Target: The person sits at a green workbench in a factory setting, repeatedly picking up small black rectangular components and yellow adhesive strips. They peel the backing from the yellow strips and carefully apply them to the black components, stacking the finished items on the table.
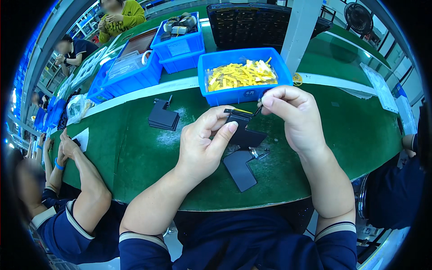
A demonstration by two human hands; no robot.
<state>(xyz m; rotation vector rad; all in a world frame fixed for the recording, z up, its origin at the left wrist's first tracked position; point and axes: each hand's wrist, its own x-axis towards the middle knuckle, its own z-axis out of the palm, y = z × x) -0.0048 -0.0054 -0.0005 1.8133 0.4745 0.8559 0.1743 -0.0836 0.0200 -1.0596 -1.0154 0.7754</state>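
Note:
My left hand (200,146) grips a flat black L-shaped pack (248,136) by its upper left edge, thumb on top and fingers behind. A thin yellow strip (243,111) runs along the pack's top edge. At the pack's upper right corner, my right hand (297,118) pinches a short dark tab or cable end (258,109) between thumb and forefinger. Just below, another black L-shaped pack (240,171) lies on the green table, with small silvery bits (260,154) at its upper right. A stack of similar packs (163,118) sits to the left.
Beyond my hands stands a blue bin (225,97) of yellow strips, beside a grey post (300,36). More blue bins (135,74) line the back left. A co-worker's hands (67,146) rest on the table at left; another person's arm (408,143) shows at right.

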